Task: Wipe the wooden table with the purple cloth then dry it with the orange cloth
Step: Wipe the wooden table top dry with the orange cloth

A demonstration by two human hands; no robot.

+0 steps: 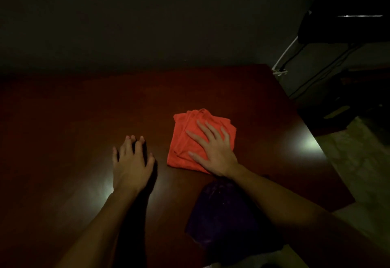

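right hand lies flat, grip wide, on the folded orange cloth on the wooden counter. left hand rests spread, empty. purple cloth sits nearer, under the right forearm.

Dim indoor room, likely home: dark wooden table against plain wall, white cable and black cords at right, pale floor beside table
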